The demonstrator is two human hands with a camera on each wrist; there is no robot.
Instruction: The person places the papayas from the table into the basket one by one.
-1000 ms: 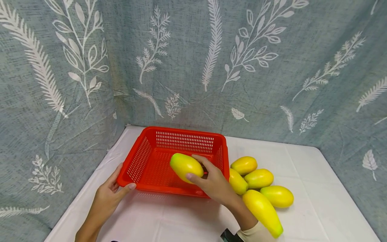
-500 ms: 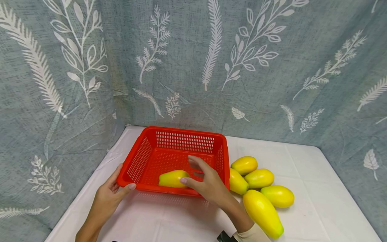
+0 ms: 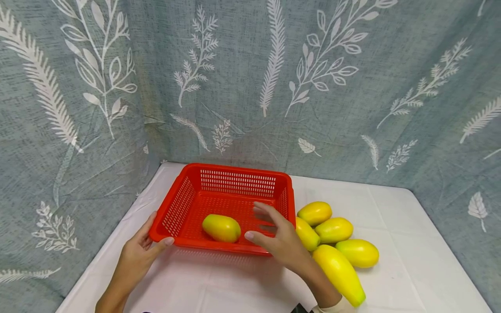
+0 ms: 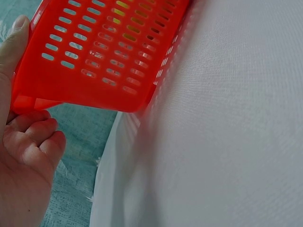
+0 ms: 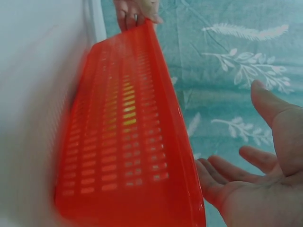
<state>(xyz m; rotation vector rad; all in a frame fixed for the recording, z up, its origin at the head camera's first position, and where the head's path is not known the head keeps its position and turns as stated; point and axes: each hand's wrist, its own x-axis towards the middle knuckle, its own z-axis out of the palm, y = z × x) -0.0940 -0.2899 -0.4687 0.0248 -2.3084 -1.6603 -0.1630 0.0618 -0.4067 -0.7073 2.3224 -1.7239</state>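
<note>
A red slotted plastic basket (image 3: 188,244) stands on the white-covered table. Inside it, near the front wall, lies a yellow papaya (image 3: 222,228) with a greenish end. My left hand (image 3: 135,256) grips the basket's front left corner, thumb over the rim and fingers beneath it, as the left wrist view also shows. Over the basket's right side hovers my right hand (image 3: 283,241), fingers spread and holding nothing. In the right wrist view, that hand (image 5: 265,175) is beside the basket's rim, and yellow shows through the slots.
Several more papayas lie right of the basket, among them a long one (image 3: 339,274) in front and a rounder one (image 3: 358,253) beside it. A blue-green curtain (image 3: 242,87) with white leaf prints hangs behind the table (image 3: 391,226) and at both sides.
My right hand has let go of the papaya, which dropped into the basket and rolled to a new angle. That hand then drew back a little to the right. My left hand stays at the corner.
</note>
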